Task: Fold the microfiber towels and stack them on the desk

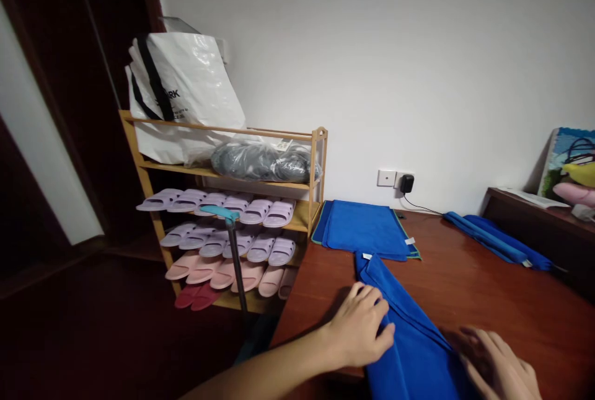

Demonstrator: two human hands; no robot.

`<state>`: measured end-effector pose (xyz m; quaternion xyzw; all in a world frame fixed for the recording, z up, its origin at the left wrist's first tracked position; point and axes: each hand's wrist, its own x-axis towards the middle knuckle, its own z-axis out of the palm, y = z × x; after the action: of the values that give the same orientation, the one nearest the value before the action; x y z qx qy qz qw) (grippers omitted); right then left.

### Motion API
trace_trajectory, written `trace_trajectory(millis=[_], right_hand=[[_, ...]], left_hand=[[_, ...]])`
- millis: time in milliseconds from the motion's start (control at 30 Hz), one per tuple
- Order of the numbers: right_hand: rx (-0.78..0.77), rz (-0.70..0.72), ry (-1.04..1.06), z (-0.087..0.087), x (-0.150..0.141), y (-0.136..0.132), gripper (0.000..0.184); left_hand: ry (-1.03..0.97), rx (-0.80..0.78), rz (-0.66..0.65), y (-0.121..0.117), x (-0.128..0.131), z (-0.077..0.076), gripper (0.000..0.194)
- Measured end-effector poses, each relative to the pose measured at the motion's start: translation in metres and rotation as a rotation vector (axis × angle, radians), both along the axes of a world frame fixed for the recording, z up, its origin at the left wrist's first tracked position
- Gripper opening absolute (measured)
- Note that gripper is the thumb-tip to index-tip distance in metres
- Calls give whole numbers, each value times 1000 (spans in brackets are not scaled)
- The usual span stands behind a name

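Observation:
A blue cloth (418,350), folded lengthwise with a white tag at its far end, lies across the front of the wooden table. My left hand (360,328) is on its left side, fingers bent and closed on the folded edge. Beside the cloth's right edge, my right hand (502,366) has its fingers stretched out, slightly blurred, with the fingertips at the fabric. Just beyond the cloth is a flat stack of blue cloths (365,229) with green edging.
Rolled or folded blue cloths (493,242) lie at the table's (465,288) back right, near a black plug (406,183) and its cord. Left stands a shoe rack (300,217) with slippers, a white bag (195,84) and a blue-topped handle (227,214) in front.

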<state>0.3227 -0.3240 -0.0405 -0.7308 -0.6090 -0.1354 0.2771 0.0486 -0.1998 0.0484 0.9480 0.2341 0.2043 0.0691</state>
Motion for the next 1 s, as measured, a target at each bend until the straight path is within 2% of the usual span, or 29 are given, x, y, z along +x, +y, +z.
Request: trace_trajectory(millis=[100, 200, 333, 467, 533, 633, 800, 900, 1000], right_hand=[[40, 198, -79, 24, -26, 19, 30], [-99, 407, -83, 43, -50, 43, 30], [-308, 482, 79, 61, -60, 80, 32], [-405, 500, 147, 73, -67, 117, 28], [-397, 482, 137, 71, -75, 129, 27], [-385, 414, 114, 58, -87, 137, 28], [-366, 368, 158, 37, -87, 143, 22], [-336, 406, 252, 33, -77, 146, 20], [-312, 453, 368, 31, -69, 150, 26]], left_hand=[[0, 64, 36, 8, 17, -2, 17], [13, 62, 30, 15, 20, -14, 32], [48, 20, -4, 17, 14, -29, 43], [-16, 21, 53, 15, 11, -23, 42], [-60, 34, 147, 15, 11, -16, 34], [-29, 20, 262, 16, 11, -12, 22], [5, 49, 330, 14, 15, -21, 28], [4, 60, 356, 16, 15, -23, 30], [-23, -2, 362, 27, 20, -21, 28]])
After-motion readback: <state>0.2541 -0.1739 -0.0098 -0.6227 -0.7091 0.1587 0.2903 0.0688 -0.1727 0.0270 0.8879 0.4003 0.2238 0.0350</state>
